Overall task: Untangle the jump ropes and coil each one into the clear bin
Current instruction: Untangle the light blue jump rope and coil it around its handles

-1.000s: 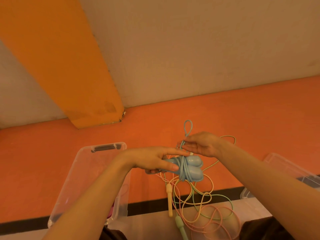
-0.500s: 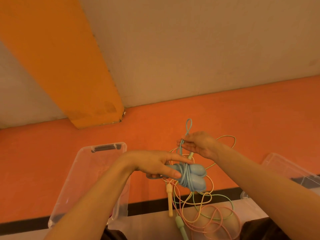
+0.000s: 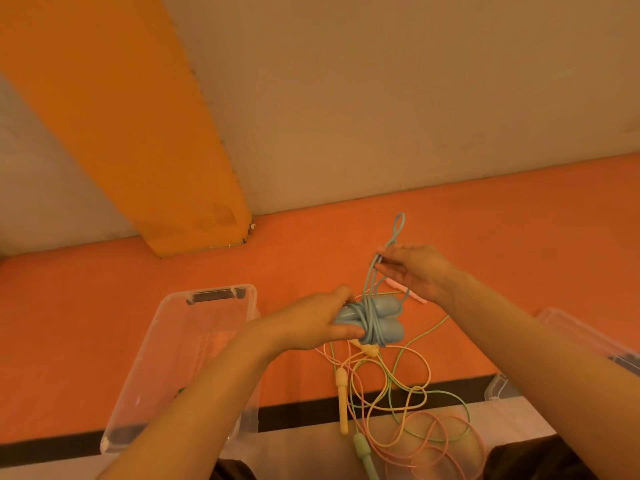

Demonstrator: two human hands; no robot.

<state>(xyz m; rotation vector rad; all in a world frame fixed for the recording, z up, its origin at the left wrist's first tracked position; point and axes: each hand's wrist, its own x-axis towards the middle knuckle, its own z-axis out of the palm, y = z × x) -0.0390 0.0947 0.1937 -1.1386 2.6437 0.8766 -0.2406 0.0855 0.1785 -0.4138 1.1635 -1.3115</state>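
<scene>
left hand (image 3: 311,323) grips the blue rope (image 3: 372,322) bundle, fingers curled round the two blue handles, which lie side by side with cord wound round their middle. right hand (image 3: 412,271) is up and to the right of it, pinching the blue cord between thumb and fingertips; a small loop (image 3: 398,228) of that cord sticks up above the pinch, and a few strands run down from the pinch to the bundle. both hands are held above the orange floor (image 3: 519,237), bundle not in any bin. clear bin (image 3: 156,348) sits on the floor to the left, just beside the left forearm, dark latch at its far end; something dark and a bit of green show low inside, can't tell what. below the bundle, the other ropes lie in a loose tangle (image 3: 408,410) on the floor: yellow, green and pink cords crossing each other. yellow handle (image 3: 342,400) lies lengthwise near the tangle's left edge, green handle (image 3: 363,452) just below it at the frame bottom. a pink handle (image 3: 398,285) shows partly behind the right hand. second clear container (image 3: 588,337) at the right edge, mostly hidden by the right forearm. dark stripe (image 3: 52,445) crosses the floor near the person; orange beam (image 3: 121,116) runs down the wall behind.
</scene>
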